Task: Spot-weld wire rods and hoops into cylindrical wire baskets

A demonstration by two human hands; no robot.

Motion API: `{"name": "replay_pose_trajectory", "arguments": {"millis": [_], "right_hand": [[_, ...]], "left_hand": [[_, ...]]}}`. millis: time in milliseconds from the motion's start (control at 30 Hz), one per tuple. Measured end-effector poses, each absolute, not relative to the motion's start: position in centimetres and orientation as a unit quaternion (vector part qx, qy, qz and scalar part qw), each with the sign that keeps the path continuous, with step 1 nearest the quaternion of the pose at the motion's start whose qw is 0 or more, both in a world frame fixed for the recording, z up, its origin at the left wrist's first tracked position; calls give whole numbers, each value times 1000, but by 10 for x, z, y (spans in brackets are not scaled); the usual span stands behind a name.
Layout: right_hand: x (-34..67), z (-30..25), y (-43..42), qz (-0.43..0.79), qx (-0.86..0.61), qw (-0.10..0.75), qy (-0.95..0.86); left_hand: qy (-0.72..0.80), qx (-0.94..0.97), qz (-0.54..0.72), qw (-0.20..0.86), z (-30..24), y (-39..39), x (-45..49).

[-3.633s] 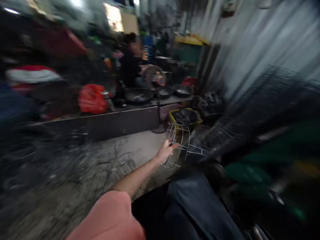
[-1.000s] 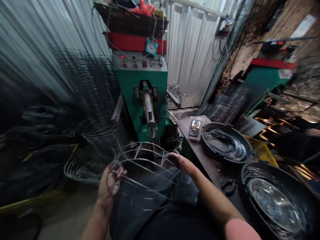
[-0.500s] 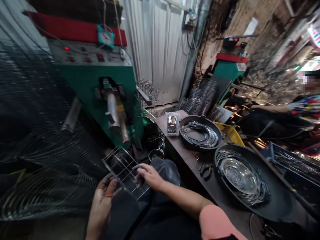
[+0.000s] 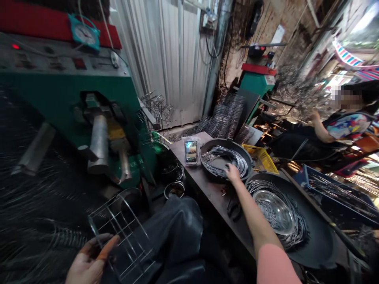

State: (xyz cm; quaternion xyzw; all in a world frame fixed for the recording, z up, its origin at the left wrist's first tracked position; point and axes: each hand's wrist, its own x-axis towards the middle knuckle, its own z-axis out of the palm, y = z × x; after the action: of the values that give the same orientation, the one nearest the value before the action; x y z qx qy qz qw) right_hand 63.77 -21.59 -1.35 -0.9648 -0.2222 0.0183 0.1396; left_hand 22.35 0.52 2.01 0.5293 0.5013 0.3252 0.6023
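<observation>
Wire cage [image 4: 120, 236] now sits with the left hand [image 4: 89, 264] alone, low over the person's lap, while the right hand [image 4: 233, 174] has moved away from it and across to the bench. The left fingers lie spread under the cage's near edge, touching the wires, with an orange finger guard [image 4: 107, 247] on one finger. Whether they close around a wire or only support it, I cannot tell. Dark trousers [image 4: 177, 228] lie just right of that hand, beneath the cage.

The right hand is open, its fingers spread and reaching down onto wire hoops [image 4: 225, 161] inside a round black tub [image 4: 227, 145]; no wire is clearly pinched between them. Just right of the grip, a wider black tub [image 4: 315, 246] holds more hoops around a steel bowl [image 4: 271, 211]. Pliers [image 4: 233, 209] lie on the bench [image 4: 207, 193] below the right wrist, and a phone in a clear bag [image 4: 191, 152] lies beyond the hand's left side.

Left of both hands stands a green machine [image 4: 89, 90]. Far beyond the right hand, a co-worker [image 4: 349, 126] sits apart, with a yellow crate [image 4: 260, 157] between them.
</observation>
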Motion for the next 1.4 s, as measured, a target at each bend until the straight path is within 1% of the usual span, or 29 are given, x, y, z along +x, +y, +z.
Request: {"name": "replay_pose_trajectory", "arguments": {"millis": [67,200,400,600,767,833,933,1067,1167,1300,1400], "right_hand": [[669,-18,-241,59,-969,90,-221],[691,-34,-260,114,-956,35,-270],[697,-46,-261,119,-921,1,-372],[702,-40,-271,62,-907,9,-416],[712,-24,-269,-36,-877,108,-467],[719,-13,-264,-51,-876,113,-466],[734,13,-256,-84,-885,88,-449],[757,69,-255,-168,-902,50,-395],[764,115,-262,-228,-917,6,-329],[751,162,-268,-270,-916,-50,-294],[723,185,-266,-272,-902,-59,-332]], "left_hand": [[505,513,313,620,25,6,226],[528,489,323,615,34,9,234],[536,469,292,638,48,11,241],[553,479,292,616,50,5,244],[556,492,292,603,48,3,248],[563,502,295,587,47,3,250],[562,513,293,579,45,3,252],[547,539,292,570,40,5,250],[530,564,283,567,38,4,247],[531,580,234,571,44,-2,246],[527,604,214,558,50,-5,246]]}}
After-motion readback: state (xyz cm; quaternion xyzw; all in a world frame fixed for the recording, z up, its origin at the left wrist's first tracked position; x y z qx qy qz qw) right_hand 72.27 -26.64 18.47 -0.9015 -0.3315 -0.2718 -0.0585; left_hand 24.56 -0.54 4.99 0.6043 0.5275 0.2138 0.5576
